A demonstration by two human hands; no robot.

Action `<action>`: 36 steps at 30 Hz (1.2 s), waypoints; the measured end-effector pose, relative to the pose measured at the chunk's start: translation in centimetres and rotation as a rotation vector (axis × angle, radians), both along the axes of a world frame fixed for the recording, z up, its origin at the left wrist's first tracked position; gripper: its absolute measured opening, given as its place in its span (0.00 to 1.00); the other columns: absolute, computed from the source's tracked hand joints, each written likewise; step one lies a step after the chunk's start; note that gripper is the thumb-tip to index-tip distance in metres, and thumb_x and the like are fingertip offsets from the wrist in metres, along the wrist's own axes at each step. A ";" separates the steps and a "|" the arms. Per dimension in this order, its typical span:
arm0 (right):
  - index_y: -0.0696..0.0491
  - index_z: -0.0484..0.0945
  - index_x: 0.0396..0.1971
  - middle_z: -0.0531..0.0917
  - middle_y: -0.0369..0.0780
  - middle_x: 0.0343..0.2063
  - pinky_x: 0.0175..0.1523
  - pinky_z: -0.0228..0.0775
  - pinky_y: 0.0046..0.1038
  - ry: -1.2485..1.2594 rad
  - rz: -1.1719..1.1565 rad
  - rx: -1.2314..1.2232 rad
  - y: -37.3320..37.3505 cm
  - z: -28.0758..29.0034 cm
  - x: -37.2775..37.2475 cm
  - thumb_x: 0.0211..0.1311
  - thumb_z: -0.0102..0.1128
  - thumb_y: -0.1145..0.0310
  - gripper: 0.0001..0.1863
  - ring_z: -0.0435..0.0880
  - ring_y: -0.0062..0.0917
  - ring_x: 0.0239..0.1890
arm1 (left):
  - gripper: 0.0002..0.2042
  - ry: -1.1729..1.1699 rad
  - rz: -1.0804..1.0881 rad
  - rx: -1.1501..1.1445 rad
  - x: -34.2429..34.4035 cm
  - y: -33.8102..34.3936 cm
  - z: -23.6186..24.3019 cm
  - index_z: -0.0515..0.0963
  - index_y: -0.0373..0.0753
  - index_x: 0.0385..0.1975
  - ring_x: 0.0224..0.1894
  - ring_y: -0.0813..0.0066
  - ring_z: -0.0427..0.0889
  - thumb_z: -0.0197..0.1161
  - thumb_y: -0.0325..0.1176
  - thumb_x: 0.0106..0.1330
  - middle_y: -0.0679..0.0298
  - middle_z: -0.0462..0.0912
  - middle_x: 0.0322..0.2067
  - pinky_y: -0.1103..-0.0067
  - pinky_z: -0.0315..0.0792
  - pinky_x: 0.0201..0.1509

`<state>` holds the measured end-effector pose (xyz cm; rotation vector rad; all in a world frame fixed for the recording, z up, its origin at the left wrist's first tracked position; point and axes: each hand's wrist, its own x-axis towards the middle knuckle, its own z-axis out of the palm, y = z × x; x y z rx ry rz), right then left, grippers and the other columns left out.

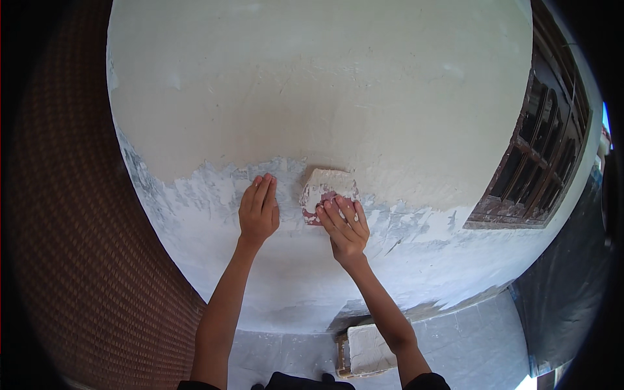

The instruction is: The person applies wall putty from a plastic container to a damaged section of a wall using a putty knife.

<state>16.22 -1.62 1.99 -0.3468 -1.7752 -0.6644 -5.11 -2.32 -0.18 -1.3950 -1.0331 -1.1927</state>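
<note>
My right hand (344, 224) grips a red, putty-smeared spreader (312, 214), held against the wall (325, 104) with a band of pale filler along its upper part. My left hand (259, 208) lies with fingers stretched out on the patchy white part of the wall, just left of the spreader, holding nothing. The wall is smooth cream above and white with bluish-grey streaks around and below both hands. A rectangular container (367, 344) with white paste sits on the floor below my right forearm.
A dark-framed window with bars (533, 156) is at the right. A brown woven panel (84, 214) borders the left. The grey floor (468, 331) runs along the wall's base, with dark sheeting (559, 286) at the lower right.
</note>
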 end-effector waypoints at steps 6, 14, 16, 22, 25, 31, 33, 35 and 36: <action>0.47 0.83 0.43 0.82 0.35 0.46 0.65 0.57 0.37 -0.061 -0.005 -0.069 1.7 -4.9 1.4 0.57 0.55 0.75 0.15 0.75 0.28 0.57 | 0.21 -0.004 -0.011 -0.009 0.1 0.5 -0.5 0.73 0.31 0.53 0.58 0.58 0.70 0.52 0.23 0.57 0.59 0.69 0.58 0.68 0.70 0.56; 0.43 0.84 0.40 0.82 0.30 0.46 0.64 0.60 0.34 0.032 -0.080 0.005 1.3 0.4 0.9 0.60 0.55 0.69 0.12 0.76 0.24 0.56 | 0.20 0.003 0.014 -0.013 -0.6 -0.1 -0.2 0.73 0.31 0.53 0.59 0.59 0.70 0.51 0.23 0.58 0.58 0.69 0.58 0.68 0.69 0.57; 0.45 0.84 0.40 0.83 0.31 0.45 0.64 0.59 0.35 0.018 -0.091 -0.028 2.3 -0.5 0.8 0.60 0.54 0.71 0.12 0.76 0.24 0.56 | 0.20 0.006 0.010 -0.003 -0.4 -0.1 -0.2 0.73 0.31 0.53 0.59 0.59 0.70 0.51 0.23 0.58 0.58 0.70 0.58 0.68 0.69 0.57; 0.47 0.84 0.42 0.82 0.32 0.46 0.64 0.59 0.35 0.010 0.010 -0.089 0.7 -5.3 2.3 0.56 0.54 0.73 0.15 0.77 0.26 0.55 | 0.20 0.006 0.006 -0.002 -0.3 0.2 -0.5 0.74 0.30 0.52 0.59 0.59 0.70 0.52 0.23 0.58 0.58 0.70 0.58 0.68 0.69 0.57; 0.46 0.84 0.42 0.82 0.33 0.46 0.64 0.59 0.35 0.082 -0.055 0.025 1.0 -0.8 1.3 0.56 0.55 0.73 0.15 0.77 0.27 0.55 | 0.20 0.001 0.007 -0.005 -0.2 -0.1 -0.2 0.73 0.30 0.52 0.59 0.59 0.70 0.52 0.23 0.58 0.58 0.70 0.58 0.68 0.70 0.57; 0.50 0.83 0.44 0.81 0.37 0.48 0.64 0.57 0.40 0.035 -0.010 -0.116 1.6 -5.1 2.0 0.48 0.54 0.82 0.22 0.75 0.33 0.57 | 0.20 0.007 0.014 0.015 -0.3 0.3 -0.5 0.73 0.31 0.53 0.59 0.59 0.69 0.52 0.23 0.58 0.59 0.69 0.58 0.68 0.69 0.56; 0.48 0.82 0.45 0.81 0.35 0.48 0.63 0.59 0.38 0.032 0.016 -0.155 0.1 -6.3 2.7 0.56 0.53 0.76 0.17 0.76 0.28 0.56 | 0.20 0.000 -0.013 -0.019 -0.1 0.0 -0.8 0.73 0.31 0.53 0.60 0.60 0.69 0.51 0.23 0.58 0.59 0.69 0.58 0.68 0.69 0.57; 0.48 0.82 0.45 0.81 0.35 0.48 0.63 0.60 0.38 0.062 -0.008 -0.094 0.5 -4.6 2.9 0.56 0.53 0.75 0.17 0.77 0.28 0.56 | 0.20 0.002 0.001 -0.006 -0.1 0.3 -0.4 0.73 0.31 0.52 0.60 0.60 0.69 0.51 0.23 0.58 0.59 0.69 0.58 0.68 0.69 0.57; 0.48 0.82 0.45 0.82 0.35 0.48 0.63 0.60 0.38 0.094 -0.038 -0.039 0.3 -3.2 2.9 0.56 0.54 0.75 0.17 0.77 0.28 0.55 | 0.20 0.006 0.009 0.001 0.0 0.2 -0.3 0.73 0.31 0.52 0.60 0.59 0.69 0.51 0.23 0.58 0.58 0.69 0.58 0.69 0.69 0.57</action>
